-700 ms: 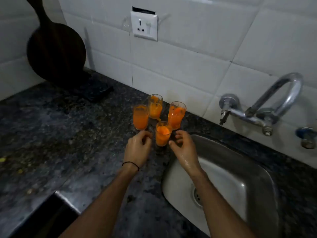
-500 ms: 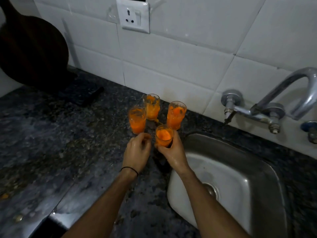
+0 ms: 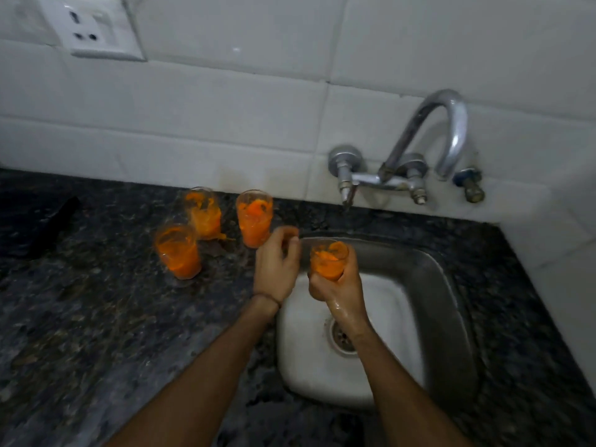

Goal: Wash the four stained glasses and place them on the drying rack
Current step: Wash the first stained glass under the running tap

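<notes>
Gripping stained glass [image 3: 329,260] above sink [image 3: 436,285] edge, right hand [image 3: 339,287], left hand [image 3: 277,264] beside

The wall [image 3: 225,101] in front of me is covered in white tile, with a white socket [image 3: 93,27] at the upper left. Below runs my dark speckled stone desk [image 3: 80,317], and a steel sink [image 3: 448,304] is set into it at the right. A curved metal tap [image 3: 453,124] sticks out of the wall above the sink. The light is dim.
</notes>
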